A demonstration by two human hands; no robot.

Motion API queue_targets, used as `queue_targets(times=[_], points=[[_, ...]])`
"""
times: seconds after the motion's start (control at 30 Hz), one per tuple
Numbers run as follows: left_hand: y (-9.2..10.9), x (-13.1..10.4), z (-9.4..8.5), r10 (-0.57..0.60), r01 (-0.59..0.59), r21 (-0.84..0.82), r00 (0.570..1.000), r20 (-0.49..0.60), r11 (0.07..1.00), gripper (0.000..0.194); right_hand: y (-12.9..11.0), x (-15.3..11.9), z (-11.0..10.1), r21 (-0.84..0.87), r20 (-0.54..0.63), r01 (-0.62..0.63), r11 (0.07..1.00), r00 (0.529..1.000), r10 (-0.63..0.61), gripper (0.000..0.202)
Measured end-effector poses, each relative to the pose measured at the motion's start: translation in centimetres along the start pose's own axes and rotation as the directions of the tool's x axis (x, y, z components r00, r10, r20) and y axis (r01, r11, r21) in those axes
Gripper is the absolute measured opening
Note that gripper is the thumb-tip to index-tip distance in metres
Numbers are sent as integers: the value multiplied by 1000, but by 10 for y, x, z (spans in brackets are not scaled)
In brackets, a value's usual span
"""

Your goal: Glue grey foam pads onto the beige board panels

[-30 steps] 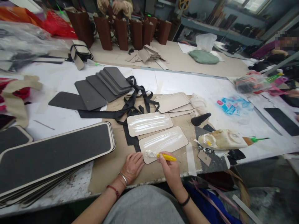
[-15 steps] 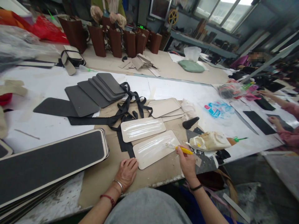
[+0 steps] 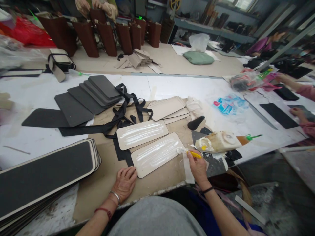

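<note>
My right hand [image 3: 197,166] is closed round the yellow handle of a small brush [image 3: 194,154]. The brush's whitened bristles are at the right end of a cream panel [image 3: 157,155] streaked with wet white glue. At that panel's lower left corner my left hand [image 3: 125,183] lies flat, fingers spread, its fingertips touching the edge. A second glue-streaked cream panel [image 3: 141,133] lies just behind. To the right, a cut-open glue container [image 3: 216,142] rests on its side, with white glue round its opening.
Grey panels [image 3: 73,106] fan out at left beside tangled black straps [image 3: 125,105]. A tall stack of long dark panels [image 3: 49,167] fills the near left. Plain cream panels [image 3: 167,108] lie behind. Brown bags [image 3: 107,37] stand at the back; co-workers' hands show at back and right.
The brush has moved to the right end of the nearer cream panel, where more white streaks show. The whole view has shifted; my left hand stays at the panel's corner.
</note>
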State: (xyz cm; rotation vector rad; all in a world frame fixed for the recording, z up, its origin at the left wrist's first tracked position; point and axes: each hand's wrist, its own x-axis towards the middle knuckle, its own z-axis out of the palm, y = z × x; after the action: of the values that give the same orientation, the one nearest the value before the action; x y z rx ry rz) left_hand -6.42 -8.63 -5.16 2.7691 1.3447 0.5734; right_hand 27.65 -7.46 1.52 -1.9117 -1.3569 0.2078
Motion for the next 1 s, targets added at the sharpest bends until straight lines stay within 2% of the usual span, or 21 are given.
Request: queue_targets(times=[0.17,0.3,0.43,0.57,0.67,0.83,1.0], points=[[2,1,-1,-8,8,26,1000,-13,1000,28,-2,13,-8,-96,-51,180,979,981,-185,27],[3,1,-2,-1,1,61,1000,9,998,29,-7,28,3,-68,-21,298,952,954,-300,24],[3,1,-2,9,-8,85,1000,-9,996,30,-5,33,22,-15,104,349,937,933,-345,27],[4,-2,5,-30,31,66,999,-25,997,28,-4,23,28,72,254,394,916,881,-399,24],[4,-5,12,-43,46,64,998,-46,997,30,-2,22,25,95,263,403,910,872,-414,24],[4,-6,13,-38,41,69,998,-41,997,29,6,43,29,38,230,405,913,886,-403,23],[5,-1,3,-31,29,74,999,19,997,28,-3,47,41,26,306,474,880,835,-458,26]])
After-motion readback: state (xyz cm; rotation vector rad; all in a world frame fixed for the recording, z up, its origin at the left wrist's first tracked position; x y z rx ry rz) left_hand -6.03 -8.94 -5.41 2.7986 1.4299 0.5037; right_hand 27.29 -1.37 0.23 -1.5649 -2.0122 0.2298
